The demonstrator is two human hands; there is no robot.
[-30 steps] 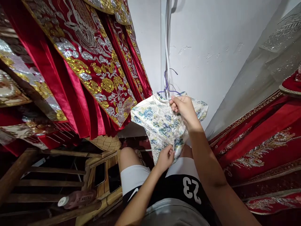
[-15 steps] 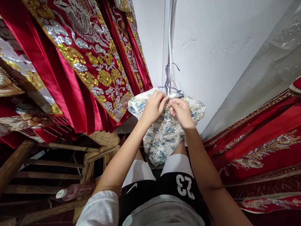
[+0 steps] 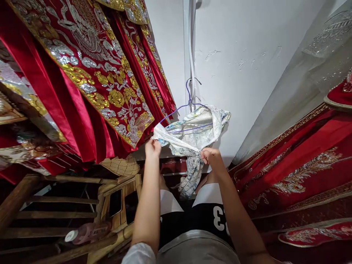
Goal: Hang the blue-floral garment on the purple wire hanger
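A white garment with a blue floral print [image 3: 189, 148] hangs partly on a purple wire hanger [image 3: 180, 107] in front of the wall. Its neck opening gapes wide, so the hanger's lower bar shows inside. My left hand [image 3: 153, 147] is closed on the garment's edge at the left, below the hanger's bare left arm. Further right, my right hand [image 3: 210, 155] pinches the front edge and pulls it toward me. The garment's right side still covers the hanger's right shoulder. Its lower part dangles bunched between my legs.
Red embroidered costumes [image 3: 115, 84] hang at the left, and more red beaded garments [image 3: 297, 176] at the right. A bamboo chair [image 3: 121, 227] at lower left bears two phones [image 3: 115, 202] and a bottle [image 3: 88, 233]. White wall [image 3: 233, 73] stands behind the hanger.
My hands have moved apart from the collar's middle, the left one outward and down. The garment's left shoulder has come off the hanger, and its neck opening has widened.
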